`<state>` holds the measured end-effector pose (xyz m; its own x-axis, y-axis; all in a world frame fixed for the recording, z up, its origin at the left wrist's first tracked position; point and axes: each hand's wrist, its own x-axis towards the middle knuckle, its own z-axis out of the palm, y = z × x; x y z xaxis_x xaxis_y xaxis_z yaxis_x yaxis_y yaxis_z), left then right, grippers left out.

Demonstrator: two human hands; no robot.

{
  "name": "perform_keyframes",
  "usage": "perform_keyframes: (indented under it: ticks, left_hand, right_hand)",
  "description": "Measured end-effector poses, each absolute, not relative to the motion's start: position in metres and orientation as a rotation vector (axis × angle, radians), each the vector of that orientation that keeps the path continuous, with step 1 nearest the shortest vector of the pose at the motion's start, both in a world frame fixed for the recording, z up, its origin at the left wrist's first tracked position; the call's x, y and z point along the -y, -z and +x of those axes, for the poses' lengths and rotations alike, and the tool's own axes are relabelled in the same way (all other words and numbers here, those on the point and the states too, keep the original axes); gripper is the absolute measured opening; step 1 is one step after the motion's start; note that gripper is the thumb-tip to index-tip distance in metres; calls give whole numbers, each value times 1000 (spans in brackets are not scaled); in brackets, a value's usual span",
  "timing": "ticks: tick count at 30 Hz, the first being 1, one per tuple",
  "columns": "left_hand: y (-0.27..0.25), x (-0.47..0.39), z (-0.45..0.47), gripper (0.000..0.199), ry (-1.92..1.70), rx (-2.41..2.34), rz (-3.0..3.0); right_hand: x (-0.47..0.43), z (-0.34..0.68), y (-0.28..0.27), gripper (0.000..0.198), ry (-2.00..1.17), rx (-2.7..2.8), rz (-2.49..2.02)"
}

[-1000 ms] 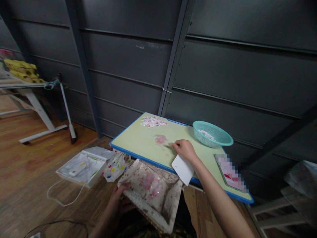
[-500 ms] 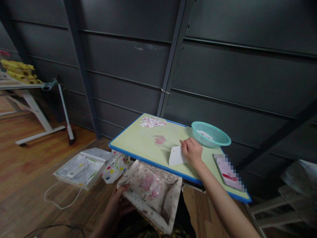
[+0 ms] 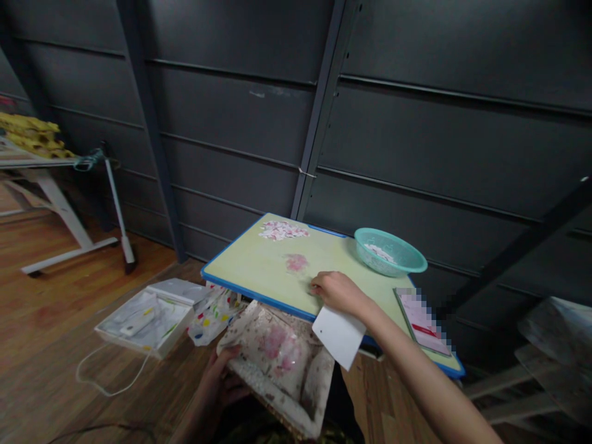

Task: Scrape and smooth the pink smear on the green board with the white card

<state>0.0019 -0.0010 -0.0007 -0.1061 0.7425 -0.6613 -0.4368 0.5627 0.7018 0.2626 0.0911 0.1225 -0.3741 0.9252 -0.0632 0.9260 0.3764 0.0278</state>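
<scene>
Palm-down, the right hand [image 3: 340,291] grips a white scraper [image 3: 340,336] while the left hand [image 3: 221,383] clutches the stained tray [image 3: 280,364].

The pale green, blue-edged tabletop [image 3: 259,262] looks smooth and matt. The flat white scraper card [image 3: 340,336] looks like smooth plastic, and the turquoise bowl [image 3: 391,253] like perforated plastic.

dark panelled wall [image 3: 416,142], wooden floor [image 3: 60,290]

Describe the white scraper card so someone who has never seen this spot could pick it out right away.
Find the low yellow-green table with the blue rim against the dark wall. At its near edge, the right hand holds a flat white plastic scraper card, hanging past the rim above the stained fabric-lined box. It is the only plain white, unpatterned piece there.
</scene>
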Motion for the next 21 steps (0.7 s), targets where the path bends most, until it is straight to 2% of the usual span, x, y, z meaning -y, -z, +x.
perform_keyframes:
  ticks: [21]
  left_hand:
    - [6,-1,1,59,-1003,-1369,273]
  right_hand:
    - [-100,256,-121,24,-75,-2529,1590]
